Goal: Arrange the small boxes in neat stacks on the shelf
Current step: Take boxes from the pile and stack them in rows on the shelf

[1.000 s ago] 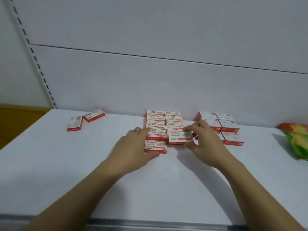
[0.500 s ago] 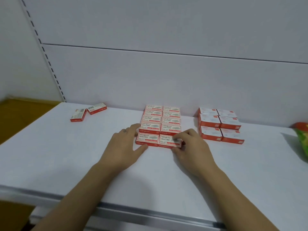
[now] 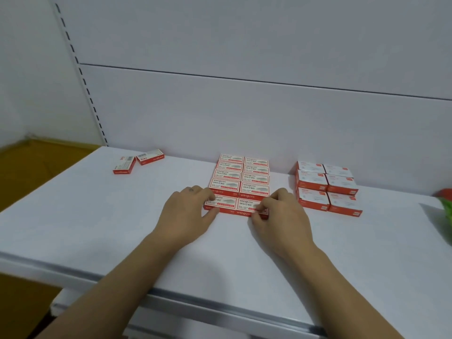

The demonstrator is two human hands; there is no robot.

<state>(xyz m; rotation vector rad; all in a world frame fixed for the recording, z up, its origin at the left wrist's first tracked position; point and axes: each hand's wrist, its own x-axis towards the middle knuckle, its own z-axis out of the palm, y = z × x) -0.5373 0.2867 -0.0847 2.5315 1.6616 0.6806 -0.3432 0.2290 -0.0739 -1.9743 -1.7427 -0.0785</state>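
We hold the front-left box with the left hand, fingers curled over its top and thumb on its near face. The right hand pinches the front-right box the same way. Both boxes lie flat on the shelf, touching side by side between our hands. They form the nearest row of the block, which runs away from our fingertips in two columns.

The step looks like squaring this row. We should press both boxes away from us together with even thumb pressure, so that neither one twists. Their shared seam should line up with the block's seam, and their near faces should end in one line. The row just beyond our fingertips stands higher, so we should slide the boxes rather than lift them, so as not to knock it.

Well to the right of the right hand stand more stacks. Far left of the left hand lie two loose boxes, one askew, not yet stacked. A green packet shows at the far right.

Every box is closed, so we cannot see what any of them holds.
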